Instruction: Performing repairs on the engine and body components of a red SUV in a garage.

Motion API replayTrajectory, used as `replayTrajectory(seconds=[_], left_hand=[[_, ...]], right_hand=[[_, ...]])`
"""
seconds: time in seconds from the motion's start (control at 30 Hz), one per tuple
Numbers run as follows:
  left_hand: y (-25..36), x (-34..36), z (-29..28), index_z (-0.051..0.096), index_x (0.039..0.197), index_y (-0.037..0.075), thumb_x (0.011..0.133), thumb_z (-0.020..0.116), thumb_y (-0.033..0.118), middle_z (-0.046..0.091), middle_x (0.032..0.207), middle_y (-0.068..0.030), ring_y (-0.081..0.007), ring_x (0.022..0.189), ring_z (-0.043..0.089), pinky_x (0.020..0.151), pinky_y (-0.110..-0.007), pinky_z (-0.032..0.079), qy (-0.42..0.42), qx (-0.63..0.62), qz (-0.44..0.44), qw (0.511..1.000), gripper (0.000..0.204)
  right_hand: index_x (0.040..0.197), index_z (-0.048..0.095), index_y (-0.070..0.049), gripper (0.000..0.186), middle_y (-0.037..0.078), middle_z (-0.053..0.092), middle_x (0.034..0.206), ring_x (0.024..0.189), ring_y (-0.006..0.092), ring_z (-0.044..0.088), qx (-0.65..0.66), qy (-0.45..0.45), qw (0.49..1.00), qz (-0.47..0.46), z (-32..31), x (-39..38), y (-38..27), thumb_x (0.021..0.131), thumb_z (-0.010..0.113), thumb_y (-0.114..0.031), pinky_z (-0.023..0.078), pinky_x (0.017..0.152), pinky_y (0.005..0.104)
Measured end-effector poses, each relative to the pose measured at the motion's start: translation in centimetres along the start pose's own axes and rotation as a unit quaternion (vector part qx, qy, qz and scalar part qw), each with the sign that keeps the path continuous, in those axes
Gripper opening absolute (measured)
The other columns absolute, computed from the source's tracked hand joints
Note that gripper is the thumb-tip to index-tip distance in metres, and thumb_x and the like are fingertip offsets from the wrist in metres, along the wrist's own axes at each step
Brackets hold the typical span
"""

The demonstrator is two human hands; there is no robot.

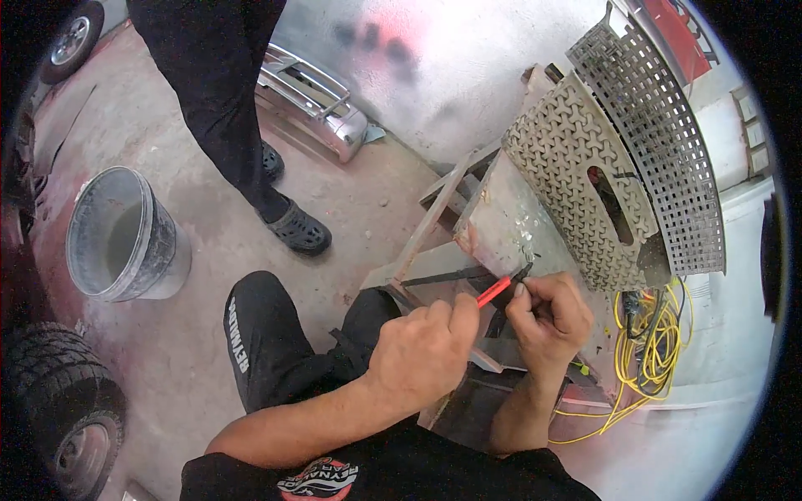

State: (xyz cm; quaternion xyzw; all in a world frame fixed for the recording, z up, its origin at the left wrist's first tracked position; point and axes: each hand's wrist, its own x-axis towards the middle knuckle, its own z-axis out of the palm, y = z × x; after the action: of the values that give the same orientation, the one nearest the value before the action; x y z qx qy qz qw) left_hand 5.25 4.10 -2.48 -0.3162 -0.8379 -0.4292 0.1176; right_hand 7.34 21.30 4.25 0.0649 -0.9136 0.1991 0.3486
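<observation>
Red-handled tool [494,290] gripped in closed fingers of left hand [422,351] and right hand [547,317], tip set on metal plate [501,225]; working step judged underway, steady pressure needed next.

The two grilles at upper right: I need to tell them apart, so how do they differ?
The near grille is tan with a woven, interlocking pattern and a long slot cut through it; the far grille is grey with plain square holes and no slot. The near one stands in front, overlapping the far one. Both are curved, perforated and propped upright beyond the hands.
</observation>
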Motion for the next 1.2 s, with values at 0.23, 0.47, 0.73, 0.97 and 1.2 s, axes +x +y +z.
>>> replayTrajectory(seconds=[0.23, 0.47, 0.73, 0.97, 1.2], left_hand=[[0.38, -0.34, -0.29, 0.062, 0.116, -0.002, 0.093, 0.066, 0.011, 0.059, 0.074, -0.0098, -0.0287, 0.063, 0.067, 0.054, -0.040, 0.055, 0.034, -0.042, 0.016, 0.998, 0.026], [0.11, -0.08, -0.12, 0.063, 0.113, -0.003, 0.090, 0.063, 0.012, 0.062, 0.074, -0.0095, -0.0244, 0.062, 0.070, 0.053, -0.035, 0.056, 0.032, -0.012, 0.037, 0.999, 0.028], [0.06, 0.03, 0.08, 0.063, 0.112, -0.002, 0.090, 0.064, 0.013, 0.063, 0.075, -0.0084, -0.0236, 0.063, 0.071, 0.053, -0.035, 0.057, 0.011, 0.011, 0.023, 1.000, 0.027], [0.59, -0.16, -0.63, 0.059, 0.114, 0.001, 0.091, 0.065, 0.011, 0.064, 0.077, -0.0105, -0.0296, 0.066, 0.071, 0.054, -0.041, 0.057, -0.023, 0.016, -0.023, 0.999, 0.026], [0.44, -0.93, -0.28, 0.060, 0.115, -0.001, 0.095, 0.065, 0.011, 0.065, 0.076, -0.0125, -0.0302, 0.066, 0.071, 0.054, -0.042, 0.057, -0.001, -0.060, -0.029, 0.998, 0.024]], right_hand=[[0.087, 0.069, 0.001, 0.018, 0.008, 0.064, 0.074, 0.061, 0.0131, 0.061, -0.007, -0.007, 1.000, 0.013, -0.11, 0.18, -0.08, 0.075, 0.077, 0.011, 0.048, 0.056, 0.0264], [0.087, 0.068, 0.001, 0.018, 0.007, 0.063, 0.073, 0.060, 0.0119, 0.059, -0.007, 0.002, 1.000, 0.010, 0.01, 0.04, 0.13, 0.075, 0.077, 0.011, 0.046, 0.055, 0.0255], [0.087, 0.069, 0.000, 0.018, 0.006, 0.062, 0.073, 0.059, 0.0114, 0.057, -0.015, -0.004, 1.000, 0.016, 0.00, 0.22, -0.05, 0.075, 0.077, 0.010, 0.044, 0.054, 0.0252], [0.084, 0.068, -0.001, 0.017, 0.006, 0.062, 0.073, 0.059, 0.0112, 0.057, -0.016, -0.002, 1.000, 0.022, -0.14, 0.06, -0.34, 0.075, 0.077, 0.009, 0.044, 0.054, 0.0253], [0.084, 0.068, -0.001, 0.017, 0.005, 0.061, 0.073, 0.059, 0.0107, 0.056, -0.013, -0.010, 1.000, 0.020, -0.28, 0.14, -0.32, 0.074, 0.078, 0.009, 0.044, 0.054, 0.0256]])
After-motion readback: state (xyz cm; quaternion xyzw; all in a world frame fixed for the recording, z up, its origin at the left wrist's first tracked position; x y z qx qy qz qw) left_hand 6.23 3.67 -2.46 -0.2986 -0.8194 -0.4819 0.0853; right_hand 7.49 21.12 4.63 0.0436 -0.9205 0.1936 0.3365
